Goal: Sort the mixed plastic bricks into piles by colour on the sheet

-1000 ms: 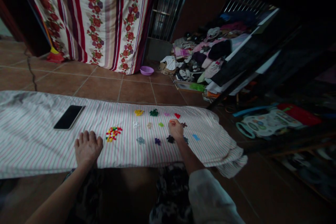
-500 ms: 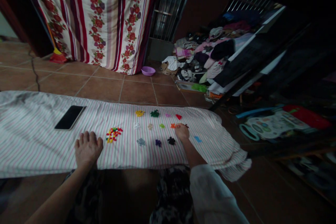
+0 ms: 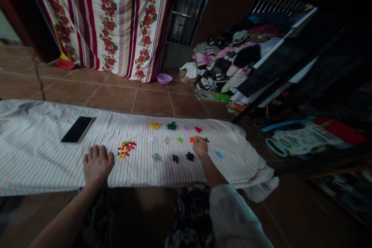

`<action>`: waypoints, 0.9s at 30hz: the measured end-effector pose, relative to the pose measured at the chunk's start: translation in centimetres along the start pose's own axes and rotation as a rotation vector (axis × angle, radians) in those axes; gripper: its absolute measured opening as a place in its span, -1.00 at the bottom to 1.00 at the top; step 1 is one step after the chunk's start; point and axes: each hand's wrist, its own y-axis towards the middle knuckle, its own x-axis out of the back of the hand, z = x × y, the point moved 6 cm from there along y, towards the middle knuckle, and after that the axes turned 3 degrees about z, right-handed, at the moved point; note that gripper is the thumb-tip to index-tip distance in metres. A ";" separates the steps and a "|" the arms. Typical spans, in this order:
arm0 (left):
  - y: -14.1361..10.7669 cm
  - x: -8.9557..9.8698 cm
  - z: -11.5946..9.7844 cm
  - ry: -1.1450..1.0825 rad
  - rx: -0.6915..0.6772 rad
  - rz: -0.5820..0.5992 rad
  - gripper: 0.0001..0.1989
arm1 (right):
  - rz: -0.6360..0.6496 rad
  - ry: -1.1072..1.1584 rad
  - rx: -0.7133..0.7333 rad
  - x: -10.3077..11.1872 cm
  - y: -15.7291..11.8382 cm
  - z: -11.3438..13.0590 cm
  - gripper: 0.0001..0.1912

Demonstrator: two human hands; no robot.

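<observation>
My left hand (image 3: 98, 163) lies flat with its fingers spread on the striped cloth (image 3: 72, 170), left of a pile of mixed red, yellow and green pieces (image 3: 126, 149). Over at the orange pieces (image 3: 192, 139), my right hand (image 3: 201, 146) has its fingers pinched together at their right side; whatever lies between the fingertips is too small to make out. Brown pieces (image 3: 206, 140) show just beyond that hand. Small piles sorted by colour lie around, among them black (image 3: 190, 156), red (image 3: 198, 129), dark green (image 3: 171, 126) and light blue (image 3: 219, 154).
A black phone (image 3: 78, 130) lies on the cloth at the left. Beyond the cloth, a purple basin (image 3: 164, 79) stands on the tiled floor near a flowered curtain (image 3: 116, 23). Heaped clothes (image 3: 226, 58) are at the back right.
My right hand has shifted very slightly to the left beside the orange pieces, and more of the brown pieces shows. My left hand stays in place.
</observation>
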 end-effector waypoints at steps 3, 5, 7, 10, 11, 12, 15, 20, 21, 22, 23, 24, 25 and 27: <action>0.0 0.0 0.0 0.011 -0.005 0.004 -0.50 | 0.006 -0.004 -0.041 -0.1 0.0 -0.2 -0.66; 0.0 0.0 0.0 0.018 -0.002 0.014 -0.51 | 0.015 0.002 -0.042 -0.2 -0.1 -0.2 -0.64; 0.0 0.0 0.0 0.023 -0.002 0.020 -0.51 | 0.033 0.006 -0.043 -0.4 0.0 -0.2 -0.63; 0.1 0.0 -0.1 0.028 -0.002 0.026 -0.50 | 0.060 0.008 -0.062 -0.6 0.0 -0.4 -0.61; 0.1 -0.1 -0.1 0.029 -0.001 0.030 -0.50 | 0.065 0.008 -0.069 -0.6 0.0 -0.5 -0.60; 0.1 -0.1 -0.1 0.030 0.002 0.033 -0.50 | 0.067 0.008 -0.075 -0.7 0.0 -0.6 -0.59; 0.0 -0.1 0.0 0.034 0.005 0.040 -0.49 | 0.071 0.013 -0.098 -0.7 0.1 -0.9 -0.58; 0.0 -0.2 0.1 0.038 -0.001 0.009 -0.49 | -0.009 0.067 -0.055 -0.3 0.2 -0.8 -0.60; 0.0 -0.3 0.1 0.038 -0.003 0.002 -0.49 | -0.042 0.091 -0.023 -0.1 0.2 -0.5 -0.61; 0.0 -0.4 0.2 0.038 -0.005 -0.004 -0.49 | -0.069 0.114 0.010 0.0 0.1 -0.2 -0.62; 0.0 -0.4 0.2 0.037 -0.005 -0.009 -0.49 | -0.090 0.136 0.042 0.0 0.1 0.2 -0.63; 0.0 -0.5 0.2 0.035 -0.005 -0.014 -0.49 | -0.107 0.159 0.069 0.0 -0.1 0.7 -0.63; 0.0 -0.6 0.3 0.033 -0.004 -0.017 -0.50 | -0.121 0.184 0.097 -0.1 -0.3 1.2 -0.64; 0.1 -0.7 0.3 0.028 -0.001 -0.024 -0.50 | -0.144 0.255 0.167 -0.3 -0.9 2.7 -0.65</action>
